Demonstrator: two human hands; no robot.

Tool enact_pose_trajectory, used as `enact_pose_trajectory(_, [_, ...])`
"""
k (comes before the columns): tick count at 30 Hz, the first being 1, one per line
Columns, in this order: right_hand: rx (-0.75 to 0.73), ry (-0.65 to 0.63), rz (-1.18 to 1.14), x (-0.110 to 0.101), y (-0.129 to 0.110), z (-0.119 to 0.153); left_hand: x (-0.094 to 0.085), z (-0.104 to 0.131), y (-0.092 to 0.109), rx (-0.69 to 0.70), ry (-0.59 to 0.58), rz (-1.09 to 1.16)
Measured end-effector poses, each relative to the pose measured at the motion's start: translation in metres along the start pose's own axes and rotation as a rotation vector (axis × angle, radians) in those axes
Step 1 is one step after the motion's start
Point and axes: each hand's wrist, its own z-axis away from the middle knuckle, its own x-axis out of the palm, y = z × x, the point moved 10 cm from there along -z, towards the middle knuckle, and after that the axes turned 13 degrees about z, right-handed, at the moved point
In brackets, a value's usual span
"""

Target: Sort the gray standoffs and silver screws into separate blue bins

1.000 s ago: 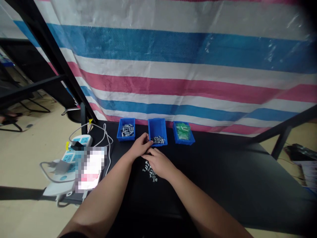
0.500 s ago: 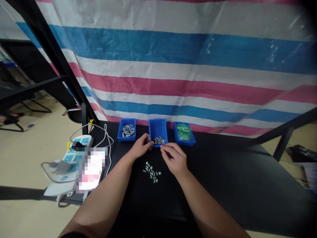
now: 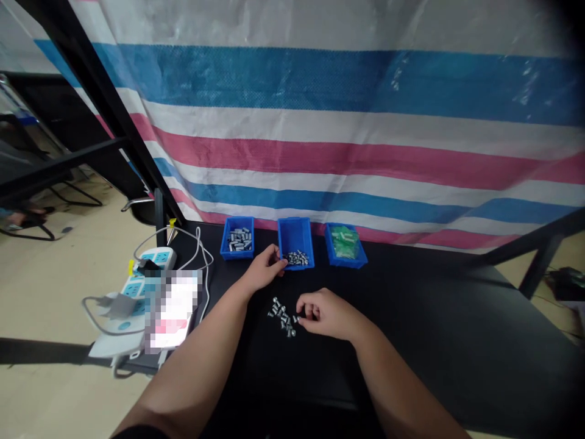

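Note:
My left hand (image 3: 266, 268) pinches the front left corner of the middle blue bin (image 3: 295, 231), which has small metal screws (image 3: 299, 258) at its near end. On the black table in front lies a loose group of silvery screws (image 3: 282, 315). At the right edge of that group is my right hand (image 3: 322, 314), its fingers curled and thumb and forefinger apart beside a screw. To the left stands a blue bin (image 3: 231, 253) of metal pieces (image 3: 240, 239); to the right, a blue bin (image 3: 347, 263) holds green plastic packets (image 3: 345, 242).
On the left, a white power strip (image 3: 162, 257) with cables and a phone with a lit screen (image 3: 173, 311) lie by the table edge. A striped sheet (image 3: 320, 155) hangs behind the bins. Black frame bars (image 3: 543, 262) flank the table.
My right hand has moved from the near edge of the middle bin down to the loose screws on the table. My left hand stays at the bin; the view has shifted slightly.

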Motion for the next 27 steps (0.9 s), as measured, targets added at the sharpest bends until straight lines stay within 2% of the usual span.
enact_pose_trajectory(4, [-0.003, -0.010, -0.060, 0.004, 0.004, -0.001, 0.000, 0.000, -0.001, -0.009, 0.003, 0.020])
enact_pose_trajectory(7, [-0.013, 0.028, -0.133, -0.001, 0.004, -0.003, 0.000, -0.001, -0.001, -0.012, 0.000, 0.022])
enact_pose_trajectory(9, [-0.029, 0.152, -0.197, -0.015, 0.004, -0.007, 0.001, -0.001, -0.002, -0.022, 0.001, 0.026])
enact_pose_trajectory(13, [0.010, 0.581, -0.313, -0.054, 0.015, -0.003, 0.001, -0.001, 0.000, -0.030, 0.007, 0.044])
enact_pose_trajectory(15, [0.027, 0.645, -0.284, -0.058, 0.016, -0.002, 0.002, 0.000, 0.001, -0.028, 0.004, 0.044])
enact_pose_trajectory(20, [0.042, 0.516, 0.009, -0.049, 0.008, -0.001, 0.002, 0.000, 0.002, -0.025, 0.002, 0.033])
enact_pose_trajectory(25, [-0.033, 0.125, 0.039, -0.013, -0.005, -0.007, 0.000, 0.000, -0.001, -0.020, 0.008, 0.009])
enact_pose_trajectory(27, [-0.047, 0.040, 0.029, -0.005, -0.009, -0.007, -0.001, 0.000, -0.001, -0.017, 0.013, -0.003])
